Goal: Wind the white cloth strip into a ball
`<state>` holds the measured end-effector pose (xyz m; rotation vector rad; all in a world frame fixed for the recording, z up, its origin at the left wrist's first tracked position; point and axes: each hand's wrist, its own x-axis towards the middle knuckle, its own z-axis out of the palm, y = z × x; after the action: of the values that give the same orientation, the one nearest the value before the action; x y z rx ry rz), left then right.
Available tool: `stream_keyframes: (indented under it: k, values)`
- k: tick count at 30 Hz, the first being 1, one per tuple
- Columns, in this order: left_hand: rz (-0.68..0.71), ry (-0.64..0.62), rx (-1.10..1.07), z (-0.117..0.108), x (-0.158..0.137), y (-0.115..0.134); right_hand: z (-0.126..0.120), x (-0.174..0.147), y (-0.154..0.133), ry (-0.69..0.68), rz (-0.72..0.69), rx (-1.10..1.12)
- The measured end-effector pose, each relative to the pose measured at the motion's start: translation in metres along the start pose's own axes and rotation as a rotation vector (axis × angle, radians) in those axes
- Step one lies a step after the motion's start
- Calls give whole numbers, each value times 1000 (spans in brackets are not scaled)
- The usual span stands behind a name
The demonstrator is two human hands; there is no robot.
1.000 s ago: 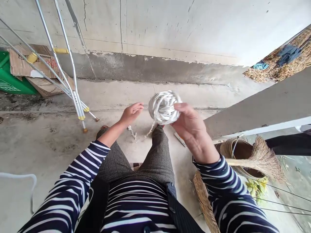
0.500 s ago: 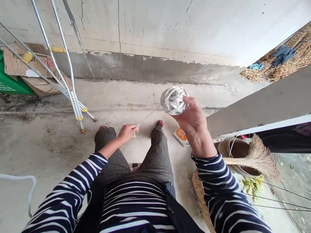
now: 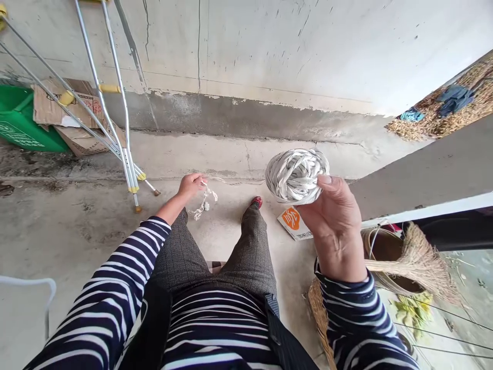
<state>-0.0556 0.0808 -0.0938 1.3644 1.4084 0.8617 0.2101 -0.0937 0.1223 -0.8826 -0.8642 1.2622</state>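
My right hand (image 3: 334,221) is closed on a ball of white and grey yarn (image 3: 297,176), held up above the floor on the right. Its fingers pass under the ball and the thumb presses on its side. Farther left, my left hand (image 3: 192,186) is pinched shut on a thin pale yarn strand (image 3: 239,183) that runs across to the ball. Below the left fingers dangles a knotted white yarn end (image 3: 204,205) with a small lump on it. Both hands are over my knees, well apart.
Metal crutches (image 3: 124,139) lean at the left, in front of flattened cardboard (image 3: 82,136) and a green bin (image 3: 29,121). A printed card (image 3: 295,224) lies on the floor. At the right are a straw broom (image 3: 419,257), a bucket (image 3: 379,241) and a low wall (image 3: 419,174).
My right hand has moved right and nearer with the yarn ball. My left hand has moved up and left, so the strand spans wider and the knotted end now hangs in view.
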Motion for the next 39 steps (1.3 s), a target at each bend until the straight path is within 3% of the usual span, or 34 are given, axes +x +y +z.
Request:
stream_keyframes:
  k: [4, 8, 11, 13, 15, 17, 19, 24, 29, 34, 39]
  values:
    - [232, 1, -75, -8, 1, 56, 1, -13, -4, -37, -32, 11]
    - [489, 33, -55, -20, -18, 121, -3, -25, -5, -26, -38, 6]
    - [681, 159, -6, -26, -38, 159, -6, -30, -4, 0, -43, 26]
    - [749, 244, 39, -24, -50, 167, -7, -33, -5, 11, -45, 36]
    - [690, 171, 135, -17, -58, 161, -7, -35, -7, 9, -37, 40]
    - [544, -11, 233, -9, -60, 150, -9, -36, -10, -4, -25, 37]
    - [453, -91, 222, -6, -58, 142, -13, -36, -11, -14, -20, 27]
    - [537, 116, -13, -8, -41, 133, -20, -25, -4, 37, -14, 18]
    - [254, -93, 121, 0, -28, 98, -14, -11, 4, 23, 20, 9]
    - [224, -45, -2, 3, -12, 63, -10, 5, 16, 5, 100, 30]
    - [104, -166, 368, 16, -20, 21, -14, 20, 38, 10, 209, 30]
